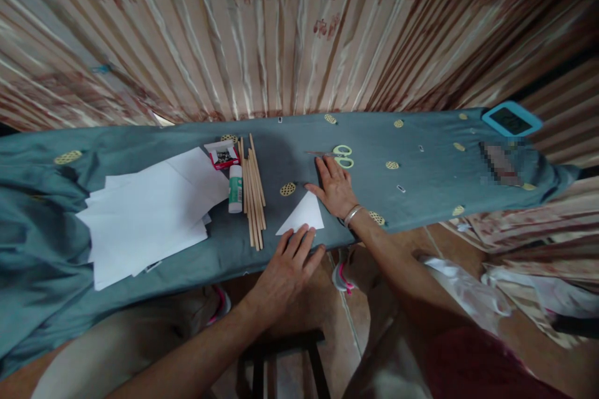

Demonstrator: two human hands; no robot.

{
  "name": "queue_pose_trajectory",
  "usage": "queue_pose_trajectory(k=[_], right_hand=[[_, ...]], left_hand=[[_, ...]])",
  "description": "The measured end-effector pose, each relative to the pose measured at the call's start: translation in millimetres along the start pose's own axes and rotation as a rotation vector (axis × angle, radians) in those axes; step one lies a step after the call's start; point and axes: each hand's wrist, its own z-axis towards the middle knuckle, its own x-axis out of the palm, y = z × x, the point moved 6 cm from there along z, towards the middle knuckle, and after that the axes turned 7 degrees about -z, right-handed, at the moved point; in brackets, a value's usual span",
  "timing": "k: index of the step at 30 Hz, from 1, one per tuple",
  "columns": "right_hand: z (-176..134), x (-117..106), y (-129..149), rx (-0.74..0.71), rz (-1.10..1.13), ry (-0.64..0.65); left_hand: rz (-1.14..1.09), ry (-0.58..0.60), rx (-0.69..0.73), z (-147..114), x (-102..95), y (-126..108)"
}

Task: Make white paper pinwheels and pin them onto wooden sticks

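Note:
A small white paper triangle (304,215) lies flat near the front edge of the cloth-covered table. My left hand (287,268) rests its outstretched fingertips on the lower edge of this paper. With fingers spread, my right hand (336,187) lies on the cloth at the paper's right side, its thumb by the top corner. Just beyond the right fingertips are scissors (344,156) with light green handles, blades pointing left. Neither hand grips anything.
Left of the paper lie several wooden sticks (254,199), a glue stick (235,190), a small red-and-white box (223,154) and a pile of white paper sheets (150,218). A blue-framed device (512,119) is at the far right. Curtains (281,31) hang behind the table (421,181).

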Motion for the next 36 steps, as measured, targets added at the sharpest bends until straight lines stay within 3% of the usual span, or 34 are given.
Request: queue_pose_trajectory(k=[5, 14, 20, 24, 28, 33, 36], right_hand=[[-18.8, -4.2, 2.8, -0.025, 0.043, -0.001], [-77.1, -16.4, 0.7, -0.146, 0.111, 0.117], [-76.8, -21.1, -3.9, -0.128, 0.191, 0.148], [-62.2, -23.1, 2.1, -0.087, 0.269, 0.082], [-41.5, -20.6, 12.4, -0.003, 0.499, -0.029], [-37.5, -2.2, 20.2, 0.172, 1.002, 0.183], [-38.1, -9.9, 13.6, 0.25, 1.19, 0.161]], left_hand=[[-0.017, -0.027, 0.013, 0.7, 0.8, 1.2], [-0.036, -0.032, -0.021, 0.9, 5.8, 5.5], [-0.04, -0.019, -0.031, 4.7, 0.1, 8.2], [-0.039, 0.018, -0.026, 5.7, -2.7, 8.7], [-0.045, 0.017, -0.032, 4.8, -2.3, 9.7], [-0.119, -0.053, -0.013, 3.4, -3.5, 13.9], [-0.264, -0.167, -0.011, 2.4, -18.6, 20.5]])
